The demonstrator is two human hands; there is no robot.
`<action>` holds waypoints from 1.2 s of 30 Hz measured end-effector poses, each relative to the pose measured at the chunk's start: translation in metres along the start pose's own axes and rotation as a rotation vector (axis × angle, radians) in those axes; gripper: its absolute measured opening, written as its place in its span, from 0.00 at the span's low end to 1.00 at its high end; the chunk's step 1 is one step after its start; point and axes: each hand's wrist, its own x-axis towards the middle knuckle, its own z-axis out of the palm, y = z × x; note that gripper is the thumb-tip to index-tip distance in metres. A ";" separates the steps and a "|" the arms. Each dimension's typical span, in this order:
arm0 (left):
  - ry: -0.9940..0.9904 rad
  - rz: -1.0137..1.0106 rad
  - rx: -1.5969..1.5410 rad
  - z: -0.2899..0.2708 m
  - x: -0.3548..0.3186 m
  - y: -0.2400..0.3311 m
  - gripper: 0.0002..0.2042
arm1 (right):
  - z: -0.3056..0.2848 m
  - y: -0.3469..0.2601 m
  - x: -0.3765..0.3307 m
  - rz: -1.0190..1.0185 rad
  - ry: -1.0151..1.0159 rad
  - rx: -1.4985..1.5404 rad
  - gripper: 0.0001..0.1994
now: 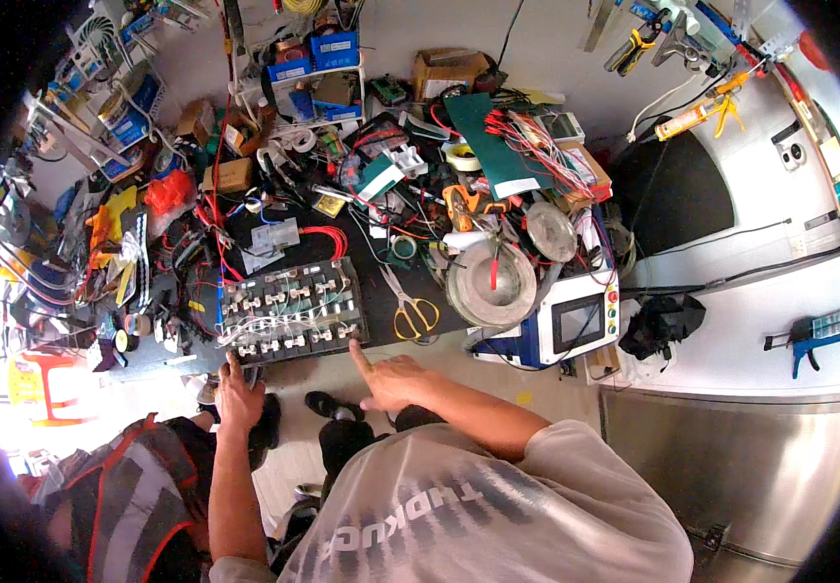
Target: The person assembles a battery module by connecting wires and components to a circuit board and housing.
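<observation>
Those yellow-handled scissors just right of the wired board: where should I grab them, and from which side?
Take the scissors by the yellow handle loops, coming from the near table edge. The loops point toward you beside the board, while the blades run away into the clutter of cables and a tape roll. Your right hand is already close, so it is probably the easier one; the left hand sits at the board's near edge.
</observation>
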 end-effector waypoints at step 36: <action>-0.001 -0.057 0.051 -0.003 -0.002 0.010 0.47 | 0.009 0.041 0.015 -0.055 0.455 0.288 0.25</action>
